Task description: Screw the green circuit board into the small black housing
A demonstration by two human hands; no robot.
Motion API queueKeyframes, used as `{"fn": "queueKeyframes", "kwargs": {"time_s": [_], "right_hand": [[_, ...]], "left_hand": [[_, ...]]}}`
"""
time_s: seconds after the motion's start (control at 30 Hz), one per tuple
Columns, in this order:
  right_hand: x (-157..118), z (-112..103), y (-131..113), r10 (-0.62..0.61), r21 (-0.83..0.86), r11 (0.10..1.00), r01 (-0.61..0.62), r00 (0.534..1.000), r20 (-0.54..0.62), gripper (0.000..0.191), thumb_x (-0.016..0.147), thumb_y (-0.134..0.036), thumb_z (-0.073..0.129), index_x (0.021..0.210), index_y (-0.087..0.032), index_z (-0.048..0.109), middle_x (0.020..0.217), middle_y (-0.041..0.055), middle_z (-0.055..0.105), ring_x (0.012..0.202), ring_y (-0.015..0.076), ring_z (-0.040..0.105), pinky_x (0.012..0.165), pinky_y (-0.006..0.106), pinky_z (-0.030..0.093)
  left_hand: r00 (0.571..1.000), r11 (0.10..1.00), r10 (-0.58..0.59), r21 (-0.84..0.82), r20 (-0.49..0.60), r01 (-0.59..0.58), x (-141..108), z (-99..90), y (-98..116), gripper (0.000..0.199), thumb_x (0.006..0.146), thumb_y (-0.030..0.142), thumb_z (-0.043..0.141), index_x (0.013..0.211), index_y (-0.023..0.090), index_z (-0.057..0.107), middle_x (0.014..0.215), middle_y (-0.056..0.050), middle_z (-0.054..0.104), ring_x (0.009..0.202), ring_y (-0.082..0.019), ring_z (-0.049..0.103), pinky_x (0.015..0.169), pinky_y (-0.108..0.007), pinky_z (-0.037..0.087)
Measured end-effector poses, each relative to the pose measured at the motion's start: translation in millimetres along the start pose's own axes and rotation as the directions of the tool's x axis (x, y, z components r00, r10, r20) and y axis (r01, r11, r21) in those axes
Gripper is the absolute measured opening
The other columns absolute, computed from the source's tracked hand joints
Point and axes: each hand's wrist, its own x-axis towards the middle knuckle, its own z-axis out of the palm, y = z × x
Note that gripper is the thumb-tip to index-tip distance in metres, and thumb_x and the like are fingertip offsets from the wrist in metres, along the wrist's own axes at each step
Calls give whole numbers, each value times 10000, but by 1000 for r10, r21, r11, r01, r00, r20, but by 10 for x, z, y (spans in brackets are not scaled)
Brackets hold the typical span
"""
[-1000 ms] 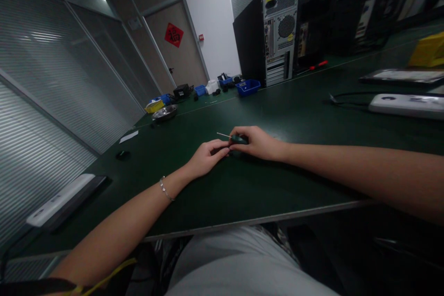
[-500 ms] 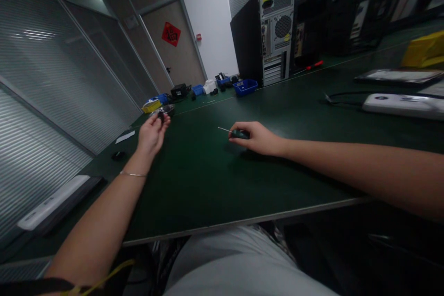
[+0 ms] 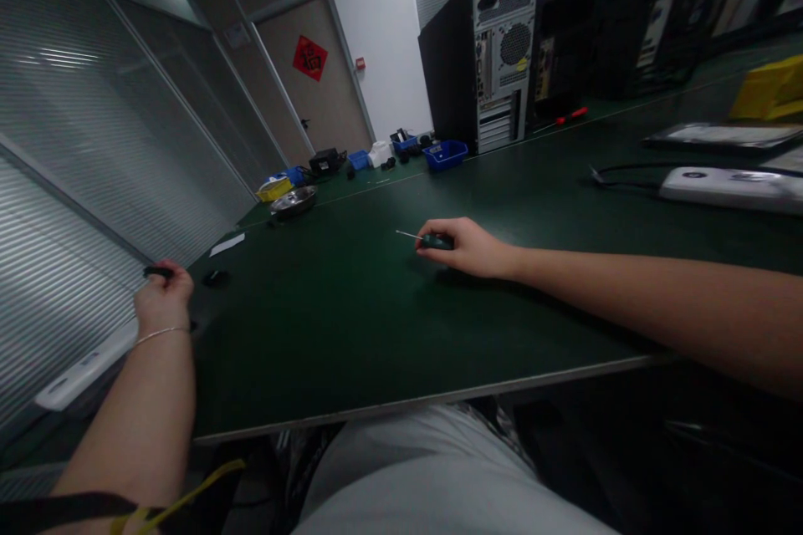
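Right hand (image 3: 461, 247): fingers are gripping a small green-handled screwdriver (image 3: 435, 242) low over the green tabletop (image 3: 351, 334), its thin shaft (image 3: 409, 235) pointing left; probably light, stiff, slightly slick, best held by the handle. Left hand (image 3: 164, 292): fingers are pinching a small black part (image 3: 158, 271), too dark to identify, near a white power strip (image 3: 88, 368); it is looking light, rigid, best pinched along its sides.

The head camera looks forward, down over the table (image 3: 326, 334).
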Motion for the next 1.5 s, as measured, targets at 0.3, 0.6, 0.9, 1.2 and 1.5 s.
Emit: {"fn": "queueKeyframes", "kwargs": {"time_s": [0.3, 0.6, 0.9, 1.2, 1.5], "right_hand": [[3, 10, 3, -2, -6, 1000, 2, 1000, 1, 187, 847, -272, 619, 1003, -174, 649, 961, 42, 665, 875, 188, 640, 798, 314, 499], [4, 1, -24, 15, -38, 999, -16, 1000, -24, 176, 848, -250, 611, 997, -164, 648, 925, 41, 662, 826, 180, 616, 757, 300, 469], [50, 21, 60, 129, -70, 989, -131, 991, -26, 179, 897, -328, 554, 952, -165, 607, 817, 14, 597, 721, 160, 546, 650, 275, 418], [181, 16, 106, 257, 36, 966, -257, 966, 3, 219, 914, -369, 530, 819, -179, 585, 763, 1, 565, 701, 157, 522, 643, 276, 389], [315, 260, -116, 449, 187, 882, -434, 892, -50, 348, 940, -422, 447, 665, -211, 414, 555, -65, 366, 473, 104, 363, 466, 237, 304]], "left_hand": [[970, 990, -132, -79, -205, 118, 257, 216, -198, 334, 911, 298, 565, 1211, 154, 545, 1208, -103, 574, 1013, -237, 603, 841, -437, 522], [916, 975, -214, 12, 340, 223, -366, 1148, -557, 189, 876, 111, 575, 1060, 94, 613, 937, -85, 676, 820, -161, 658, 746, -314, 547], [679, 971, -189, 32, 709, 238, -868, 1581, -365, 317, 841, 177, 630, 1151, 116, 603, 1010, -106, 689, 875, -177, 656, 806, -321, 527], [418, 939, -253, 118, 872, 322, -1010, 1500, -257, 364, 905, 236, 547, 1267, 198, 551, 1081, -94, 613, 923, -219, 665, 866, -418, 523], [368, 853, -404, 199, 838, 483, -1149, 1264, -152, 263, 912, 248, 525, 1147, 167, 611, 1024, -81, 606, 849, -206, 659, 763, -344, 539]]}}
